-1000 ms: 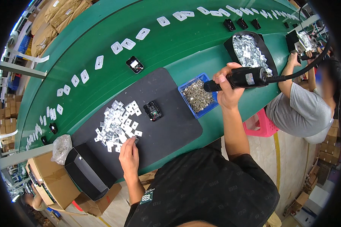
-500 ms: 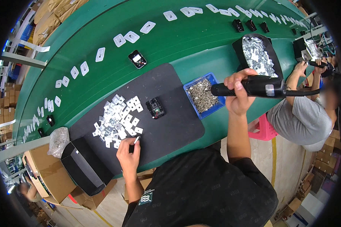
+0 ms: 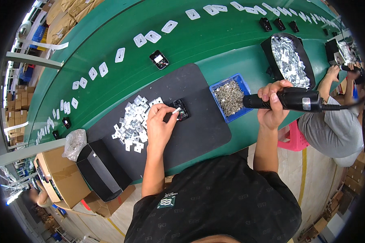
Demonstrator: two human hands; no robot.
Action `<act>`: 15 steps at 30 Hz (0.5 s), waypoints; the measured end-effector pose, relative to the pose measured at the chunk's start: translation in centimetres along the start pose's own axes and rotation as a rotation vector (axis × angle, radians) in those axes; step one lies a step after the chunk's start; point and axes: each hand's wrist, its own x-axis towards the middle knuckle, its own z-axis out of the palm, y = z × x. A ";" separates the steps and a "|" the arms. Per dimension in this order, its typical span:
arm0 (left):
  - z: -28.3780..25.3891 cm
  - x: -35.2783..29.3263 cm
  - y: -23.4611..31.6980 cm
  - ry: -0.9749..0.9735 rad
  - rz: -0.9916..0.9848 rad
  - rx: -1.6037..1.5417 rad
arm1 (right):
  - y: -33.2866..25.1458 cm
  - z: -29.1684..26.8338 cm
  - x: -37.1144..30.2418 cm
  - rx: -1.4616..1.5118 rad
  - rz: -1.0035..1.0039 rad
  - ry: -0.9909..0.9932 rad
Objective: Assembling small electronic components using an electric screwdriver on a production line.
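Note:
My left hand point(image 3: 160, 125) pinches a small silvery metal plate point(image 3: 176, 110) between thumb and fingertips. It is right beside a black plastic housing point(image 3: 183, 108) with a circuit board in it, partly hidden by the fingers. Whether the plate touches the housing I cannot tell. To the left of that hand a pile of similar metal plates point(image 3: 129, 126) lies on a dark mat point(image 3: 202, 139). Wrapped round a black corded electric screwdriver point(image 3: 298, 99) is my right hand point(image 3: 274, 106). The screwdriver points left, its front end at the edge of a blue tray point(image 3: 218, 106) full of small screws point(image 3: 230, 97).
A black bin of metal plates point(image 3: 288, 60) stands at the far right. Beyond the mat, a green conveyor point(image 3: 121, 77) carries white trays and black housings. An open black box point(image 3: 103, 170) and a cardboard box point(image 3: 63, 176) stand left. A co-worker point(image 3: 332, 129) sits at right.
My left hand has carried the metal plate from the pile's near edge, away from me and rightward, to the black housing. The right hand still grips the screwdriver by the screw tray. The whole view has shifted slightly.

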 end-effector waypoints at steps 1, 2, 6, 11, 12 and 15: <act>0.2 0.1 0.0 0.001 0.043 0.069 | -0.3 0.1 0.0 0.017 0.015 0.014; 0.5 0.2 0.2 -0.017 -0.048 0.034 | -0.4 0.1 0.0 0.034 0.031 0.027; 1.5 0.5 -0.5 0.025 0.043 0.159 | -0.3 0.0 -0.2 0.025 0.022 0.017; 2.1 1.1 -0.3 0.005 -0.009 0.169 | -0.1 0.5 -0.5 0.069 0.048 -0.010; 2.1 1.2 -0.3 0.004 -0.008 0.170 | -0.2 0.5 -0.5 0.070 0.048 -0.008; 2.1 1.9 -0.4 -0.018 -0.121 0.014 | -0.3 0.5 -0.5 0.097 0.032 -0.003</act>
